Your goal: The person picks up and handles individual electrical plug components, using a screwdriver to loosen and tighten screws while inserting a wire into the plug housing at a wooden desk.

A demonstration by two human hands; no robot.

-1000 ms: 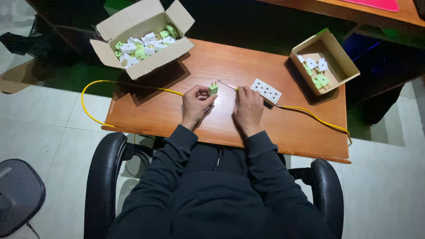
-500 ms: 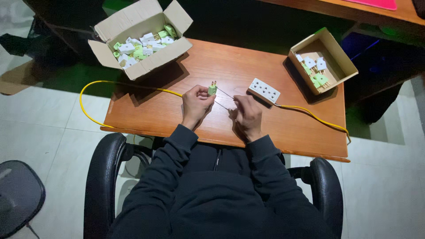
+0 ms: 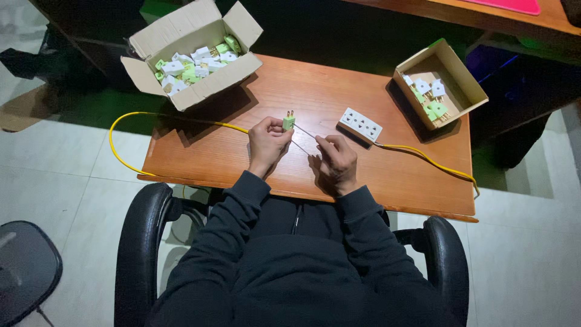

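Green plug adapter [image 3: 288, 122] pinched upright in the left hand [image 3: 266, 143], brass prongs up, just above the orange table [image 3: 200, 151]. From the head view: right hand [image 3: 336, 162] closed on the near end of a thin light rod or tool [image 3: 304, 137], exact kind too fine to tell, with its far tip at the adapter's base. Compared with a second ago: right hand drawn back toward the body and away from the white power strip [image 3: 360, 125], now clear of it; left hand and adapter raised slightly, prongs more plainly visible. Seemingly a shift from reaching near the strip to working on the adapter itself with the tool. Power strip lying flat right of the hands, yellow cable [image 3: 423, 158] trailing off to the table's right edge. Large open carton [image 3: 187, 54] of green and white adapters at the far left corner, smaller box [image 3: 439, 82] holding a few more at the far right, both untouched. Black chair arms [image 3: 142, 242] at the bottom.
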